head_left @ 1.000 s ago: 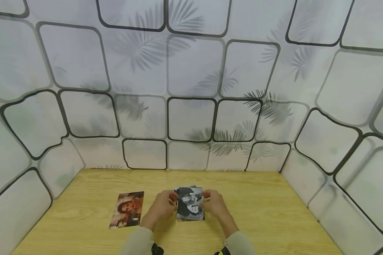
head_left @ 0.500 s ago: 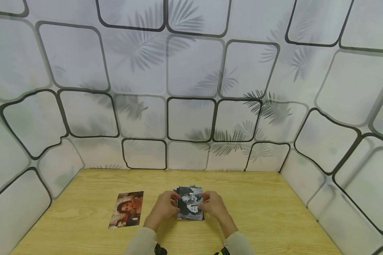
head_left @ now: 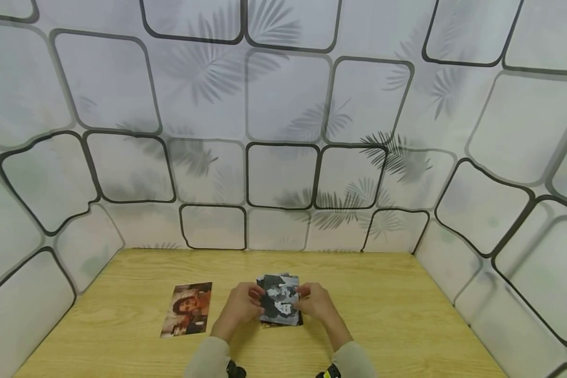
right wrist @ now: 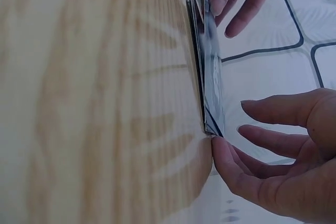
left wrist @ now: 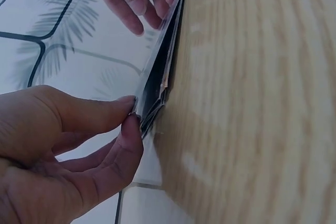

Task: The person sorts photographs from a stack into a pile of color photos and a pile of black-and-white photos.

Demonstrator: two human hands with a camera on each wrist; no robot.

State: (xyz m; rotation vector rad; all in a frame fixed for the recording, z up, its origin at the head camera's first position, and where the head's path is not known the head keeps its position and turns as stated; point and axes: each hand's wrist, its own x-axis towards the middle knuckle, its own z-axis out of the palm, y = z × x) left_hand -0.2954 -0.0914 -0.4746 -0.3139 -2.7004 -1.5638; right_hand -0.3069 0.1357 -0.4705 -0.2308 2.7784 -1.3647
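Note:
A small stack of photo prints (head_left: 283, 303) lies on the wooden table, a black-and-white picture uppermost. At its left edge my left hand (head_left: 243, 303) pinches the top photo (left wrist: 152, 72) between thumb and fingertip. In the left wrist view that edge is raised, with a gap above the prints below. My right hand (head_left: 315, 302) is at the opposite edge. One fingertip touches the stack's corner there, while the thumb stays apart, as the right wrist view (right wrist: 278, 156) of that hand shows. The lower prints are mostly hidden beneath the top one.
A colour photo (head_left: 187, 310) of a person lies by itself on the table (head_left: 397, 315), left of the stack. Patterned fabric (head_left: 283, 173) with dark rounded squares and leaf shapes walls the table at the back and both sides.
The top photo has shifted slightly left over the stack, so a dark strip of the prints beneath shows at the lower right. Both hands stay in nearly the same place.

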